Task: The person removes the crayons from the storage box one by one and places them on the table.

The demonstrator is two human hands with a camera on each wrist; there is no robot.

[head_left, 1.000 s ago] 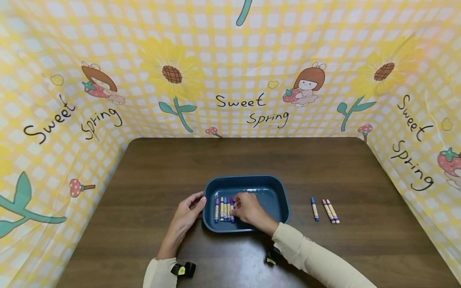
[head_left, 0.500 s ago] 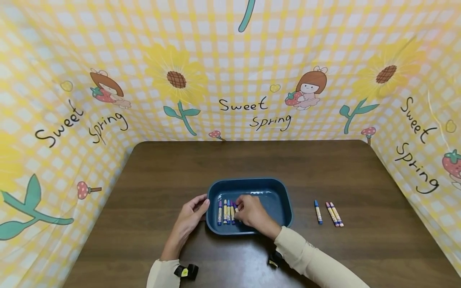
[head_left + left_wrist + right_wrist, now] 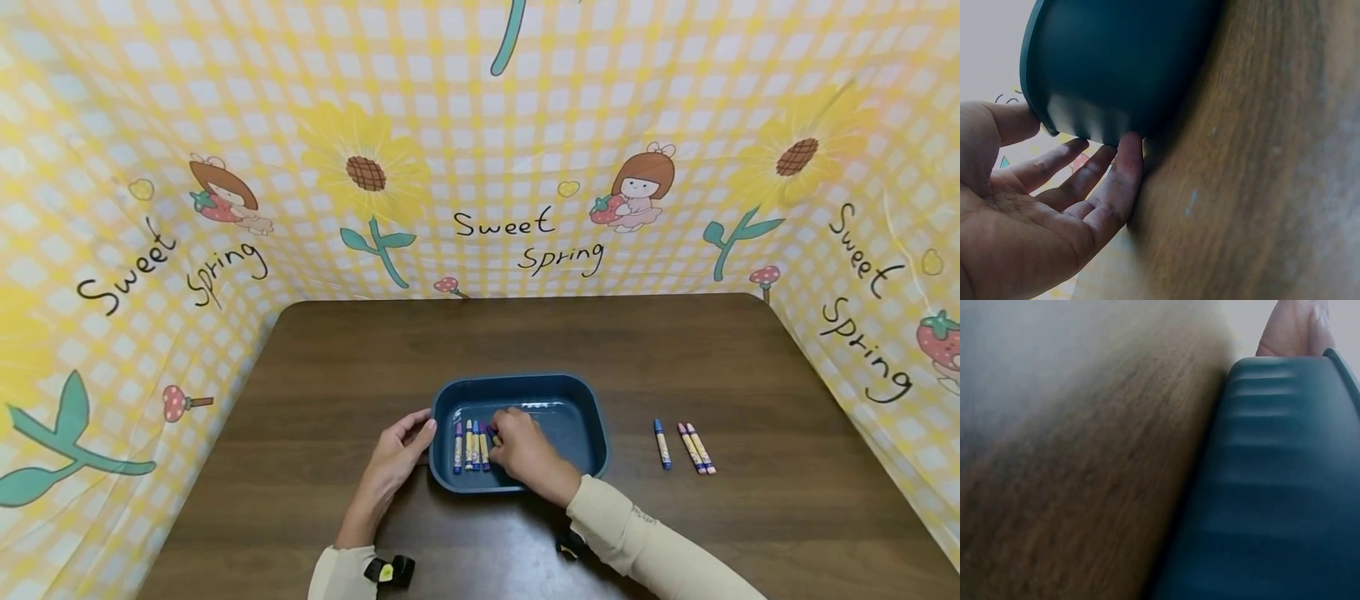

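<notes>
A blue tray (image 3: 557,481) stands on the table, with several crayons (image 3: 471,447) lying side by side in its left half. My left hand (image 3: 393,450) is at the tray's left end. In the left wrist view, the thumb (image 3: 1019,123) touches the rim and relaxed fingers rest against the outer wall. My right hand (image 3: 525,450) reaches over the front rim into the tray. Its fingertips pinch a dark-tipped crayon (image 3: 493,436), tilted beside the row's right end and partly hidden by the hand. The right wrist view shows mostly the tray's outer wall (image 3: 1272,469).
On the brown wooden table (image 3: 360,342), right of the tray, lie a blue crayon (image 3: 662,444) and two pink-tipped crayons (image 3: 697,448) side by side. A yellow checked cloth (image 3: 495,150) hangs round the back and sides.
The pinched crayon has gone from standing in line with the row to a tilt, its lower end under my right hand. My left hand stays at the tray. The head view shifted slightly.
</notes>
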